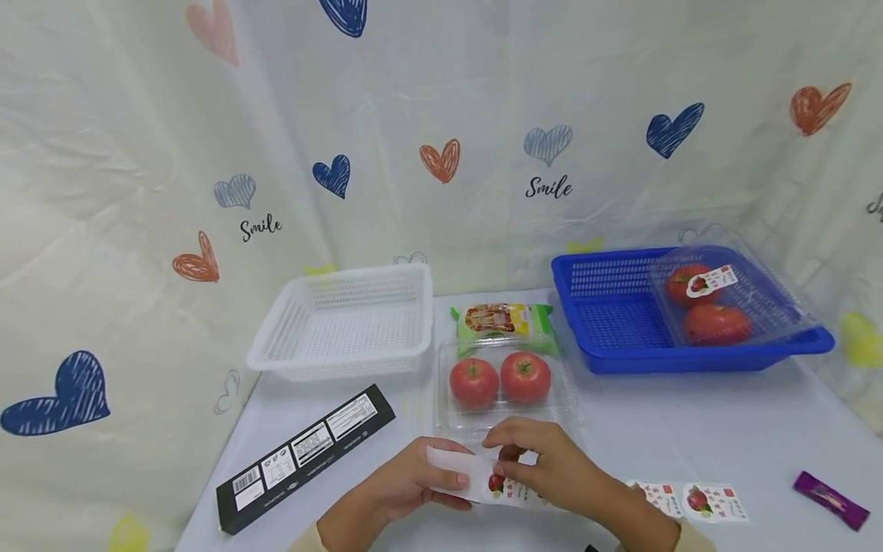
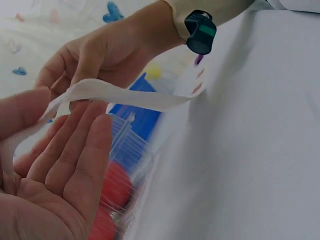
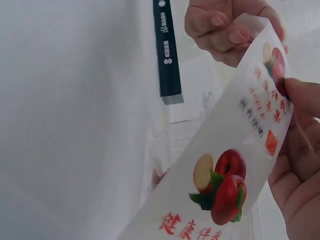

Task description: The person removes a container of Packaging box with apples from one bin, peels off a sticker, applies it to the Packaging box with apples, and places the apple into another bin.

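A strip of white label stickers (image 3: 200, 145) printed with red apples and writing stretches between both hands. My left hand (image 1: 421, 477) pinches its blank end between thumb and fingers. In the right wrist view, the thumb of my right hand (image 3: 302, 150) presses on an apple label while the fingers lie behind the strip. The head view shows that right hand (image 1: 552, 464) over the printed part, hiding some of it; the strip's tail (image 1: 697, 500) runs right along the table. Just beyond the hands sits a clear plastic box (image 1: 444, 414) with two red apples (image 1: 526, 377).
Behind the box lies a green snack packet (image 1: 500, 318). A white basket (image 1: 338, 360) stands back left, and a blue basket (image 1: 621, 360) back right holds a labelled clear box of apples (image 1: 717, 323). A long black box (image 1: 306, 460) lies left; a purple packet (image 1: 831, 500) lies right.
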`<state>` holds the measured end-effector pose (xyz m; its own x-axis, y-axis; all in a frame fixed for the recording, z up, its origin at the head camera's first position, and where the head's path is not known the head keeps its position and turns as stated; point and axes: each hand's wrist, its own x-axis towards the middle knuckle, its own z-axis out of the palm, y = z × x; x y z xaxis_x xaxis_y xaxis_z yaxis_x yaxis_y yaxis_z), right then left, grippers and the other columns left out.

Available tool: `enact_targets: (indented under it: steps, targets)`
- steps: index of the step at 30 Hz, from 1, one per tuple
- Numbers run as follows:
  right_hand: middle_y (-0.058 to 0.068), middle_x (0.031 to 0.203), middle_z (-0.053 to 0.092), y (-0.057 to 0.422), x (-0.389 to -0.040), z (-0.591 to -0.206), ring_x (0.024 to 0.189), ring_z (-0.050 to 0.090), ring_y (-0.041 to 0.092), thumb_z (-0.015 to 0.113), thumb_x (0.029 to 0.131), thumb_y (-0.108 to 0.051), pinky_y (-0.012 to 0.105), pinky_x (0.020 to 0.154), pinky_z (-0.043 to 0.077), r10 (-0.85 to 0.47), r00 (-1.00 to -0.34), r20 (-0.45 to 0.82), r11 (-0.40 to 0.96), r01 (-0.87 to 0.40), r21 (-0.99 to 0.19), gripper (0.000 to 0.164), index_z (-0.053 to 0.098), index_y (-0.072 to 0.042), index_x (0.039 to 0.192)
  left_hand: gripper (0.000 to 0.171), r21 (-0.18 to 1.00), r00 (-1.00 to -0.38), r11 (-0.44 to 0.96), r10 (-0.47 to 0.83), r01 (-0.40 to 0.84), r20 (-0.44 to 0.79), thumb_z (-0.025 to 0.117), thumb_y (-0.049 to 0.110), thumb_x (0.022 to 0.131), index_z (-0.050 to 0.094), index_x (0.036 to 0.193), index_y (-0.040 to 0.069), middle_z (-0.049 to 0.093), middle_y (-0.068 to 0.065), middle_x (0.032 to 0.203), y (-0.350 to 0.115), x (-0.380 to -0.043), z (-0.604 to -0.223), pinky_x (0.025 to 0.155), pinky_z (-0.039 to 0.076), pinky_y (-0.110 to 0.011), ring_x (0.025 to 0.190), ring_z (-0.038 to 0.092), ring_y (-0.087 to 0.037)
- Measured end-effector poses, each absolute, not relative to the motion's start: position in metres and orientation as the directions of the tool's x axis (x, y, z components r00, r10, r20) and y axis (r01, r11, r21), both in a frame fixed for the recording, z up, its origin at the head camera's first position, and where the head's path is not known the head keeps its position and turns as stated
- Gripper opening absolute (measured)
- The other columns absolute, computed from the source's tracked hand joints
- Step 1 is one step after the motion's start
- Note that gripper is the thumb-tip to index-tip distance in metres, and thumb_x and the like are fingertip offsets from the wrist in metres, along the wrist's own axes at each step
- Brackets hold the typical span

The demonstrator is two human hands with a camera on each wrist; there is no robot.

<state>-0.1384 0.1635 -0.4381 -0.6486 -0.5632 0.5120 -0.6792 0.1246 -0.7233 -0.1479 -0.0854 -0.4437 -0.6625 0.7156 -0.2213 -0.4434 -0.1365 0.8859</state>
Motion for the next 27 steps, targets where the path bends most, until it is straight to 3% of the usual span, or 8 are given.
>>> enact_targets:
  steps: [4,8,11,17,27]
  targets:
    - [0.001,0.110,0.064,0.161,-0.140,-0.438,0.091,0.064,0.012,0.075,0.082,0.001,0.022,0.077,0.054,-0.580,-0.541,0.609,0.181,-0.814,-0.551,0.034,0.068,-0.015,0.111,0.025,0.896,-0.703,-0.144,0.676,-0.420,-0.221,0.066,0.001,0.089,0.066,0.114,-0.003,0.067,-0.014,0.110,-0.082,-0.146,-0.443,0.080,0.055,-0.046,0.095,0.067,-0.027]
    - [0.000,0.109,0.061,0.159,-0.140,-0.436,0.097,0.061,0.015,0.073,0.087,-0.009,0.018,0.084,0.050,-0.599,-0.377,0.706,0.211,-0.925,-0.316,0.017,0.071,-0.017,0.103,0.028,0.899,-0.719,-0.151,0.660,-0.411,-0.218,0.063,-0.003,0.091,0.062,0.118,-0.006,0.066,-0.015,0.111,-0.081,-0.144,-0.441,0.079,0.056,-0.044,0.096,0.067,-0.028]
    - [-0.001,0.105,0.060,0.159,-0.141,-0.433,0.094,0.059,0.013,0.072,0.089,-0.013,0.019,0.082,0.050,-0.606,-0.309,0.733,0.188,-0.951,-0.245,0.009,0.072,-0.017,0.098,0.029,0.890,-0.703,-0.159,0.678,-0.427,-0.216,0.060,-0.002,0.093,0.059,0.122,-0.006,0.064,-0.016,0.111,-0.083,-0.145,-0.440,0.080,0.056,-0.042,0.094,0.067,-0.028]
    - [-0.002,0.103,0.059,0.159,-0.143,-0.429,0.091,0.058,0.011,0.077,0.084,-0.012,0.019,0.081,0.050,-0.625,-0.252,0.738,0.151,-0.968,-0.202,0.013,0.072,-0.016,0.095,0.030,0.864,-0.653,-0.184,0.732,-0.468,-0.197,0.055,0.001,0.096,0.052,0.126,-0.002,0.061,-0.019,0.113,-0.086,-0.144,-0.439,0.082,0.055,-0.040,0.092,0.068,-0.029]
    - [-0.003,0.103,0.060,0.156,-0.143,-0.421,0.090,0.058,0.011,0.080,0.080,-0.012,0.019,0.080,0.050,-0.647,-0.217,0.731,0.132,-0.976,-0.174,0.016,0.073,-0.017,0.095,0.040,0.868,-0.637,-0.179,0.748,-0.464,-0.186,0.057,0.003,0.095,0.047,0.133,0.001,0.063,-0.018,0.111,-0.085,-0.141,-0.432,0.081,0.056,-0.041,0.092,0.069,-0.030]
